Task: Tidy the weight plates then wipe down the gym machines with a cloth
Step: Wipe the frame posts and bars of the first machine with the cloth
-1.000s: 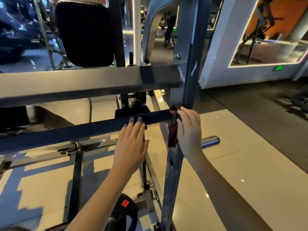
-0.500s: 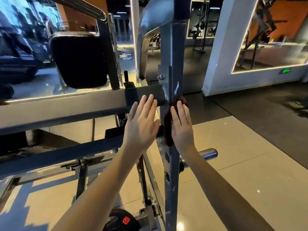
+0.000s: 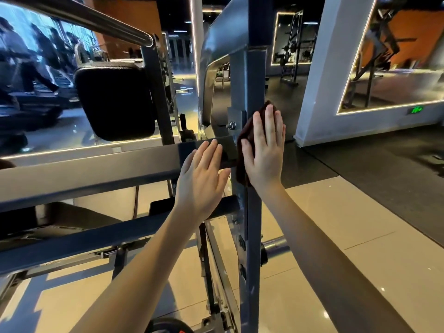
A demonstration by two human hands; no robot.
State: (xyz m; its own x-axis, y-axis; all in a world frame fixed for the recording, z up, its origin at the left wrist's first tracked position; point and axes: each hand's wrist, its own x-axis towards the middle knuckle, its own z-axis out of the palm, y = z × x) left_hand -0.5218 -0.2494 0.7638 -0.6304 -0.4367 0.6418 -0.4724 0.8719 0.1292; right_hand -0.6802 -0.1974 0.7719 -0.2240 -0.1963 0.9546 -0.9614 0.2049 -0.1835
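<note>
A dark maroon cloth (image 3: 243,145) lies flat against the grey upright post (image 3: 253,236) of the gym machine. My right hand (image 3: 264,150) presses it there with straight fingers, at the level of the upper crossbar (image 3: 96,169). My left hand (image 3: 201,181) rests open with flat fingers on that crossbar's dark right end, just left of the post. A black weight plate (image 3: 168,326) with a red label peeks in at the bottom edge, near the machine's base.
A black padded backrest (image 3: 115,102) hangs behind the bars at upper left. A chrome peg (image 3: 276,246) sticks out right of the post. A lower crossbar (image 3: 84,239) runs left. A white pillar (image 3: 319,92) and dark mat flooring (image 3: 384,164) lie to the right.
My right hand has slid the cloth up the post from the lower crossbar to the upper one. My left hand moved up from the lower bar to the upper bar.
</note>
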